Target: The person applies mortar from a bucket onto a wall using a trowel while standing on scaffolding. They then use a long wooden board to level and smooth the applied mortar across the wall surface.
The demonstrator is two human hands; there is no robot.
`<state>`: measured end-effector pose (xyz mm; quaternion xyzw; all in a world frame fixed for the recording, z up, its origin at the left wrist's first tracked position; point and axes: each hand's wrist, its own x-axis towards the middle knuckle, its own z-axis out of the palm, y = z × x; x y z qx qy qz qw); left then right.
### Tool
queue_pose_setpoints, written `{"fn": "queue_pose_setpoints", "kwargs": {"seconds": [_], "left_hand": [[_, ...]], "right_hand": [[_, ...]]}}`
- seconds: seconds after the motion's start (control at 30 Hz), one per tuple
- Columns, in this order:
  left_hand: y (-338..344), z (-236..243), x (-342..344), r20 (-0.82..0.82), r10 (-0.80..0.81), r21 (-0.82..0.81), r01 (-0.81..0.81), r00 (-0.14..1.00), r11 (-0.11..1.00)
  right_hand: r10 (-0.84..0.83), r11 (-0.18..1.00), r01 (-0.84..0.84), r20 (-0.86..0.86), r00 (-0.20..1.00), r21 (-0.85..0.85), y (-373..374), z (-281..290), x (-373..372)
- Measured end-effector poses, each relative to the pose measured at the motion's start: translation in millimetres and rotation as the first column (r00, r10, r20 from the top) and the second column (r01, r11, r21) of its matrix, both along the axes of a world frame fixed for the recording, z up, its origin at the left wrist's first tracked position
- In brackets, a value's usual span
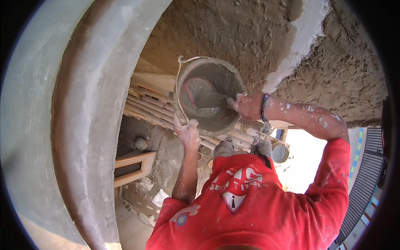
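Left hand [187, 132] clamped under the bucket [208, 93], keeping it tipped my way; right hand [246, 105] wrapped round the trowel [210, 101] inside, scooping.

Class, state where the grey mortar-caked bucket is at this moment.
In the head view, the grey mortar-caked bucket sits upper centre, before the rough plastered wall, with the left hand under its rim and the right hand reaching inside.

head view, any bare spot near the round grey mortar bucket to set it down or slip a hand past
Little shows. The grey mortar-caked bucket sits between the left hand on its rim and the right hand with a trowel inside. Below, pale wooden poles are tightly packed. Free gaps: between bucket and curved grey column, and the rubble-strewn ground beside the wooden frame.
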<state>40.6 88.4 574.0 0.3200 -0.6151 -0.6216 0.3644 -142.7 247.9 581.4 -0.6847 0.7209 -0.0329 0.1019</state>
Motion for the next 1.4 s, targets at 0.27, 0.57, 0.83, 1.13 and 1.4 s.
{"fn": "queue_pose_setpoints", "kwargs": {"seconds": [0.27, 0.57, 0.83, 1.13, 1.4], "left_hand": [[21, 41, -17, 0.079, -0.024, -0.092, 0.031, 0.997, 0.995], [13, 20, -16, 0.106, -0.043, -0.231, 0.067, 0.993, 0.971], [13, 18, -10, 0.053, -0.023, -0.237, 0.035, 0.998, 0.971], [4, 9, -7, 0.012, 0.027, -0.250, -0.023, 1.000, 0.968], [-20, -8, 8, -0.137, 0.083, 0.009, -0.082, 0.987, 0.997]], "right_hand": [[-0.181, 0.984, 0.155, -0.478, 0.860, -0.093, -35, 58, -11], [0.090, 0.995, -0.096, -0.379, 0.921, 0.003, -29, 19, -29], [-0.018, 0.985, -0.032, 0.284, 0.959, 0.172, -24, -5, -40], [-0.087, 0.994, 0.106, 0.328, 0.941, -0.040, -34, -48, 0], [-0.088, 0.973, 0.145, 0.291, 0.953, -0.181, -55, -27, 6]]}}
